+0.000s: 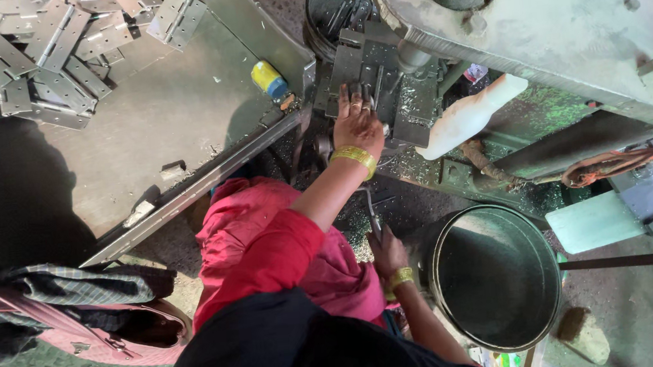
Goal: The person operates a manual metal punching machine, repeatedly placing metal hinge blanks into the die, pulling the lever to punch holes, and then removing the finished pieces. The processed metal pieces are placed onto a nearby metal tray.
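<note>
My left hand, a yellow bangle at its wrist, reaches out to the press bed. Its fingers lie stretched and flat over a grey metal hinge plate under the machine head; I cannot see a grip on it. My right hand, also with a yellow bangle, sits low beside a round metal bucket. It is closed around a thin metal rod that rises toward the machine. A red sleeve and red cloth cover my lap between the hands.
A steel table at the left carries a heap of several hinge plates and a yellow-blue roll. A second bucket holds plates behind the press. A white bottle lies on the machine. A pink bag sits lower left.
</note>
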